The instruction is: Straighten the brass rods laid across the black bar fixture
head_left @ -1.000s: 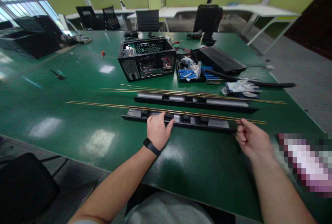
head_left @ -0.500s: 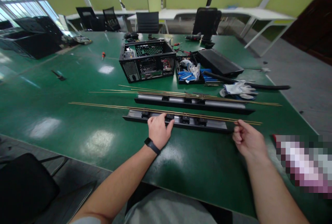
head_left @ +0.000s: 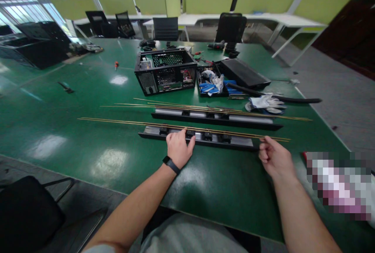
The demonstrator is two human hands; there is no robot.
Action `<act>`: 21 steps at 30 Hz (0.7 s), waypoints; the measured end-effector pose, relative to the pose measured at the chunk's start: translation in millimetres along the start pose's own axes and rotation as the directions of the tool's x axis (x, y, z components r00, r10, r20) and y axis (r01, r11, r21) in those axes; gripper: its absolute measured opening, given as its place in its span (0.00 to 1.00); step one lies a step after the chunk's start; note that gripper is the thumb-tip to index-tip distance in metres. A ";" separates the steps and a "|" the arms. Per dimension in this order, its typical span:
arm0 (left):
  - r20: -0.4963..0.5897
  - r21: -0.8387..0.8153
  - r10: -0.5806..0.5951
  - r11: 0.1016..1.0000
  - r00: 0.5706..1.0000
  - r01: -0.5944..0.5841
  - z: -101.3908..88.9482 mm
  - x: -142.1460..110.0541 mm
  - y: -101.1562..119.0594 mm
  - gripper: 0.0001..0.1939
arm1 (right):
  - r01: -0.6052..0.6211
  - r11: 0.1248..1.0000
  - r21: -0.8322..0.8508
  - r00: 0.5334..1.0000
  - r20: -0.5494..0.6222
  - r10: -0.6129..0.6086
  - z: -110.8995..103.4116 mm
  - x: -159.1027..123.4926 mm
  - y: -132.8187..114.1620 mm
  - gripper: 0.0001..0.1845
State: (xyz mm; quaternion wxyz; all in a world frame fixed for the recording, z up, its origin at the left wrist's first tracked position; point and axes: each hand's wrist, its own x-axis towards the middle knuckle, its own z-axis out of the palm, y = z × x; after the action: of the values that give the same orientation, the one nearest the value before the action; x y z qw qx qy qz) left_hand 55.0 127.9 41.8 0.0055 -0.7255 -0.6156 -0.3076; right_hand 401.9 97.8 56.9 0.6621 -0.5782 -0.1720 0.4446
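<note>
In front of me lies a long dark channel-shaped rail point(head_left: 231, 143) with a silver inside and several black blocks in it. My left hand point(head_left: 179, 148), with a dark wristband, lies over its near edge, thumb and fingers curled around the rail; the fingertips are partly hidden. Two thin brass-coloured rods point(head_left: 125, 122) run lengthwise above this rail and stick out past both ends. At their right part my right hand point(head_left: 274, 154) is closed, thumb and forefinger pinching a rod near the rail's right end. Just behind is a second similar rail point(head_left: 249, 122) with several more rods point(head_left: 131, 105).
An open black computer case point(head_left: 165, 73) stands behind the rails. Right of it are a black tray with gloves point(head_left: 212, 83), a dark panel point(head_left: 244, 73), a black tube point(head_left: 301, 100) and another glove pair point(head_left: 268, 103). A blurred-out item point(head_left: 336, 184) lies at right.
The camera view has shifted slightly. Both hands keep their places at the near rail and rods, with no clear movement of the things.
</note>
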 end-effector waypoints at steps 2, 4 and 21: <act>-0.004 -0.004 0.000 1.000 1.000 0.000 0.0 0.0 0.0 0.20 | 0.000 1.000 -0.005 1.000 -0.003 0.000 -0.2 0.2 0.3 0.18; -0.007 -0.006 0.002 1.000 1.000 -0.002 0.1 0.1 -0.2 0.21 | 0.004 1.000 -0.007 1.000 -0.004 -0.004 -0.3 0.1 0.4 0.19; -0.013 -0.026 -0.007 1.000 1.000 0.007 -3.9 1.2 2.5 0.20 | 0.014 1.000 -0.012 1.000 0.009 -0.014 0.3 -4.2 -2.0 0.19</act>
State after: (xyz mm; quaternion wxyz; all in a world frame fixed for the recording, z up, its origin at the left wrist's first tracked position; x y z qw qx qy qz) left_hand 55.6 126.8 46.4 -0.0009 -0.7212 -0.6141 -0.3205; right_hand 400.2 94.9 60.0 0.6610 -0.5788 -0.1817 0.4417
